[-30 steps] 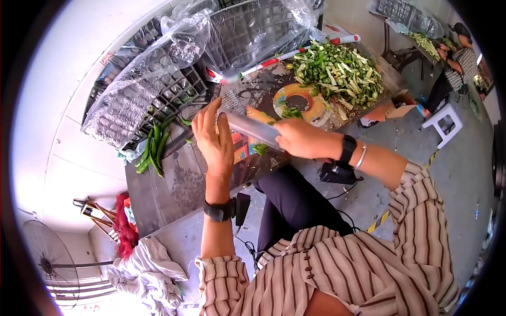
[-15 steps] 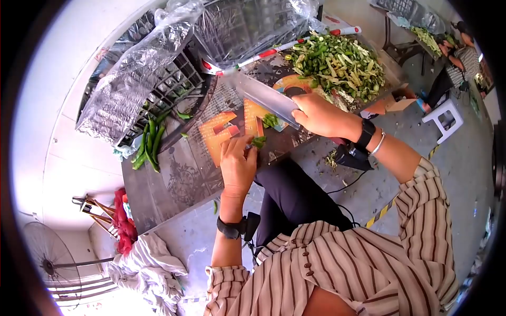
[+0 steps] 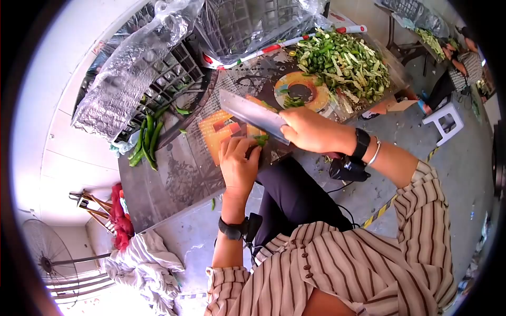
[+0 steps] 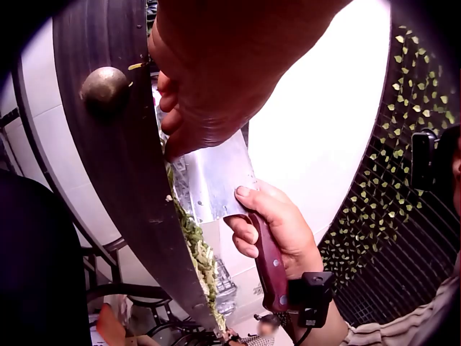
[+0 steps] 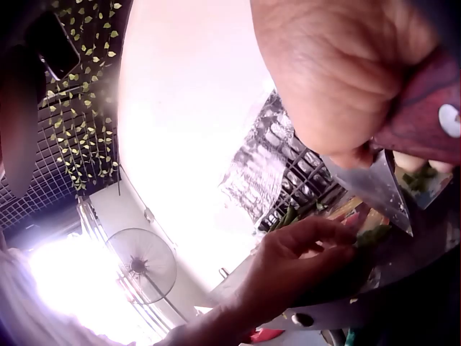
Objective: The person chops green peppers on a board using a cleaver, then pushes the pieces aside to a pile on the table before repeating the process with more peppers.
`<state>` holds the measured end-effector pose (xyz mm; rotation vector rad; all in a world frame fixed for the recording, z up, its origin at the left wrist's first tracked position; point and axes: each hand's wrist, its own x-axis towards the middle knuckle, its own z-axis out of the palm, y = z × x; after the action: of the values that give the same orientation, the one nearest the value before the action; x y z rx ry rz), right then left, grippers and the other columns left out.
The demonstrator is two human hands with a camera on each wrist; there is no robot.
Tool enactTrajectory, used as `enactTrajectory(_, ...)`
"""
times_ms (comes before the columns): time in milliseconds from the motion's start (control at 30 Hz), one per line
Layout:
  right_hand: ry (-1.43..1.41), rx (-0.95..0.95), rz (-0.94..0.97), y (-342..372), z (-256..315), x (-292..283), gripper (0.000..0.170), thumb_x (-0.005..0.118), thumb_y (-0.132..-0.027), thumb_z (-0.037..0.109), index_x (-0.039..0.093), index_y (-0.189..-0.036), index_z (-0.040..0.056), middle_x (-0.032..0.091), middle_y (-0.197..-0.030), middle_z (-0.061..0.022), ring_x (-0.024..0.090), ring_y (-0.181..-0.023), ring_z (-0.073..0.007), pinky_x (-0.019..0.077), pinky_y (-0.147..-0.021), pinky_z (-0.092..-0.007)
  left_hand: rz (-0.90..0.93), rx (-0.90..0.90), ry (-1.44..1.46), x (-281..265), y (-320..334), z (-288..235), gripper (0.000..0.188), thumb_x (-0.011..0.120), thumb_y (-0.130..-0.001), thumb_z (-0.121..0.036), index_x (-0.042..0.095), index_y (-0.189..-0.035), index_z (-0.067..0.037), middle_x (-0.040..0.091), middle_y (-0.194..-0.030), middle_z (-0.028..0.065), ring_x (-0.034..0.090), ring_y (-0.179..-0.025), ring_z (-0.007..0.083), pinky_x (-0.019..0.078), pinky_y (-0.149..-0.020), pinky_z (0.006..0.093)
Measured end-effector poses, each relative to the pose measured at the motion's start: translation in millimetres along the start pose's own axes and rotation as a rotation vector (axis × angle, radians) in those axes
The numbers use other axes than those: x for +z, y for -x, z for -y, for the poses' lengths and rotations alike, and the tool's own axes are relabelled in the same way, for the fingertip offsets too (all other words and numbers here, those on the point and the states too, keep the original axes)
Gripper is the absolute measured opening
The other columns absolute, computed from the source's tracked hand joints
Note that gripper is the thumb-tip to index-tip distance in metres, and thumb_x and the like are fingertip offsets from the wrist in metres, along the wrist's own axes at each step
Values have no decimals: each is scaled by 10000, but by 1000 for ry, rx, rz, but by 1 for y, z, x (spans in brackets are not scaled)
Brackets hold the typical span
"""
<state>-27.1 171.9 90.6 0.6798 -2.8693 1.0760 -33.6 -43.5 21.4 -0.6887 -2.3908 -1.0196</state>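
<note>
My right hand grips a cleaver, whose broad blade slants over the table just beyond my left hand. The left fingers are bent at the near table edge, holding a green pepper piece near the blade's lower end. In the right wrist view the green piece lies at the left hand's fingertips, beside the blade. The left wrist view shows the cleaver's dark red handle in the right hand. Cut peppers lie beyond the blade.
A large heap of chopped green peppers covers the table's far right. Whole green peppers lie at the left, beside a plastic-covered black crate. A white stool stands right, near another person.
My left hand has come down from beside the blade to the green piece at the table edge. The right hand has drawn back slightly, then brought the cleaver nearer the left hand.
</note>
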Motion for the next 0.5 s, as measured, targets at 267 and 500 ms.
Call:
enactTrajectory(267, 66, -48, 68, -2, 11, 19, 177, 534, -896, 113, 513, -875, -62, 590, -858, -262, 587, -837, -448, 454, -746, -501, -29, 28, -35, 7, 2, 5, 142, 755, -695, -84, 702, -827, -98, 646, -892, 37, 567, -943, 267, 430, -870, 390)
enactTrajectory(500, 151, -2, 215, -10, 14, 23, 146, 534, -854, 75, 527, -893, -66, 605, -838, -248, 604, -793, -439, 478, -712, -498, -3, 20, -108, 10, 0, 3, 106, 737, -699, -99, 693, -796, -104, 644, -874, 18, 562, -956, 258, 407, -872, 388)
